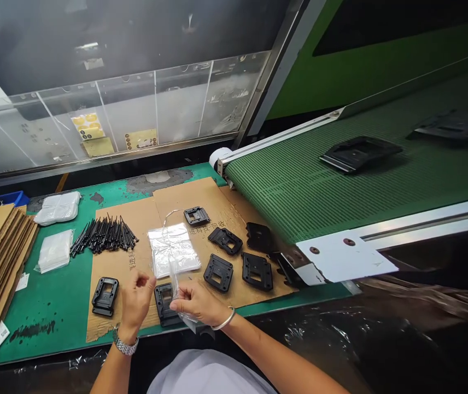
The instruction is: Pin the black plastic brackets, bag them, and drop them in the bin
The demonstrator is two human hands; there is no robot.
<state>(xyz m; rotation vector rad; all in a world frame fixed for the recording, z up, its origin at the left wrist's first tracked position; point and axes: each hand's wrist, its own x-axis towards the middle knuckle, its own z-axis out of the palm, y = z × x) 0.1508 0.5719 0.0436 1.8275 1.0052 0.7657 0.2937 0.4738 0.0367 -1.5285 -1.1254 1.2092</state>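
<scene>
while the right hand [198,302] pinched a clear plastic bag [175,279], the left hand [135,301] was curled shut just beside it, above a black plastic bracket [163,301] on a cardboard sheet [106,328] near the front edge of the desk [62,295]; a loose pinch could let the thin bag snag on the bracket.

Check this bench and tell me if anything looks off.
One black plastic plate looks tilted up against the conveyor frame, while the others lie flat on the cardboard sheet. The green bench mat also shows a grey scraped patch and dark stains.
</scene>
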